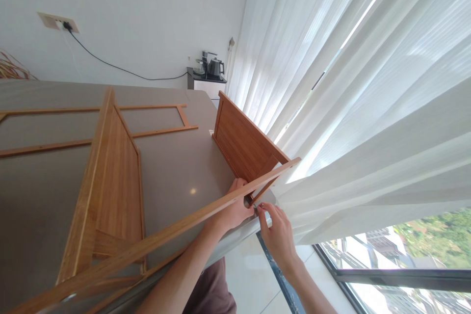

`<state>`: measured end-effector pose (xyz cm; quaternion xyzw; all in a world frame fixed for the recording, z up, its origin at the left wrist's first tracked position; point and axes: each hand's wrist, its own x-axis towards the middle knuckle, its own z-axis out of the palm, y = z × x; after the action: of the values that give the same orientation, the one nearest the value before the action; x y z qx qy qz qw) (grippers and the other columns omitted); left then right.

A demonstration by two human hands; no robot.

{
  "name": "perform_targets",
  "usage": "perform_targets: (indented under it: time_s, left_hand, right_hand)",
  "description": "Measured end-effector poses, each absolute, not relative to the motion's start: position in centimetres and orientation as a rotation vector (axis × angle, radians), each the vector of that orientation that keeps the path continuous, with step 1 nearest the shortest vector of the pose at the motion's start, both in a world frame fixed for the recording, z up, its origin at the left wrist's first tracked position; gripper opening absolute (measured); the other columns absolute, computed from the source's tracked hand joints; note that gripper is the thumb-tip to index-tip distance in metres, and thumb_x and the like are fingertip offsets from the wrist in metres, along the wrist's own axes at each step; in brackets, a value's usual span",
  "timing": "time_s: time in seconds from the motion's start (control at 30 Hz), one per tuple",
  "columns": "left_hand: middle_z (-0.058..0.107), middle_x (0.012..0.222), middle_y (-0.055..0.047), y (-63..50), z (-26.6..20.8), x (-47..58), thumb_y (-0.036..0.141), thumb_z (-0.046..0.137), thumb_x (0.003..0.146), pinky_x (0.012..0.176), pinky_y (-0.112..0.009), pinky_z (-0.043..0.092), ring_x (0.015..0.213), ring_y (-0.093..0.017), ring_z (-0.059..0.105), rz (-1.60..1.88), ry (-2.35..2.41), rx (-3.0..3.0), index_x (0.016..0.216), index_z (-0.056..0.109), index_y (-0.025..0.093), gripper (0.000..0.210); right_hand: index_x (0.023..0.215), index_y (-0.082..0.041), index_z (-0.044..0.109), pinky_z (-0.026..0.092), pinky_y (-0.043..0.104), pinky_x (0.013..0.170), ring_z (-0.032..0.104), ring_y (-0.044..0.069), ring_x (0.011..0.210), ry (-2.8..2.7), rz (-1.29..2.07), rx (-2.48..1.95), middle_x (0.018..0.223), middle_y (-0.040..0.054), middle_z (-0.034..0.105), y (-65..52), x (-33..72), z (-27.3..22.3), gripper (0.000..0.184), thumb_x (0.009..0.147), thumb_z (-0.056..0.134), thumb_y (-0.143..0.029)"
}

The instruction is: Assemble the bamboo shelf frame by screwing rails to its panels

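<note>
- At the far lower corner of the brown panel [239, 137] at the centre, a small white patch [211, 132] was seen; whether it bore writing could not be told.
- Any lettering on the dark kettle [215, 67], set on a small cabinet [208, 89] between 11 and 12 o'clock, was too small to be read.
- The wooden rack [176, 228] was set on the covered table [176, 167], its long near rail [272, 175] slanted from 8 o'clock to between 3 and 4.
- The rack was made of warm brown wood with fine, straight grain; the rail was seen to be paler than the brown panel.
- A second panel [117, 176], edged with thick strips, was held upright in the rack between 8 and 9 o'clock.
- The left hand [235, 208], at 6 o'clock, was passed behind the rail, its fingers placed by the foot of the brown panel; how firmly they were closed could not be told.
- By the right hand [277, 228], at 5 o'clock, a small shiny piece [255, 210] was pinched between thumb and forefinger, just beside the left thumb.
- A ladder-like wooden frame [165, 131] was laid flat at 9 o'clock.
- White curtains [368, 122] were hung from 1 to 3 o'clock.
</note>
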<state>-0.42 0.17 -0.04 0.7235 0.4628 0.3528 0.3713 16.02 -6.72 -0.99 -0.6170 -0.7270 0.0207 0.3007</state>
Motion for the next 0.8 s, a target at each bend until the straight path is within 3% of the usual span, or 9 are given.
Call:
perform_targets:
  time_s: [0.43, 0.8]
  left_hand:
    - [0.059, 0.111, -0.008, -0.27, 0.2, -0.07, 0.02, 0.068, 0.071, 0.093, -0.04, 0.049, 0.109, -0.026, 0.059, 0.891, 1.288, 2.005, 0.104, 0.045, 0.022, 0.04]
    - [0.06, 0.111, -0.009, -0.49, 0.3, -0.15, 0.027, 0.068, 0.075, 0.092, -0.04, 0.05, 0.111, -0.028, 0.059, 0.888, 1.287, 2.055, 0.105, 0.044, 0.022, 0.039]
  right_hand:
    - [0.095, -0.023, 0.061, 0.046, 0.031, 0.073, 0.063, 0.019, 0.079, -1.971, -0.05, -1.582, 0.084, 0.0031, 0.067, -6.82, 15.67, -0.9, 0.022, 0.103, 0.041, -0.027]
    - [0.095, -0.023, 0.06, 0.047, 0.03, 0.071, 0.065, 0.018, 0.078, -1.955, -0.071, -1.564, 0.087, 0.0031, 0.069, -6.59, 15.98, -1.7, 0.022, 0.104, 0.04, -0.028]
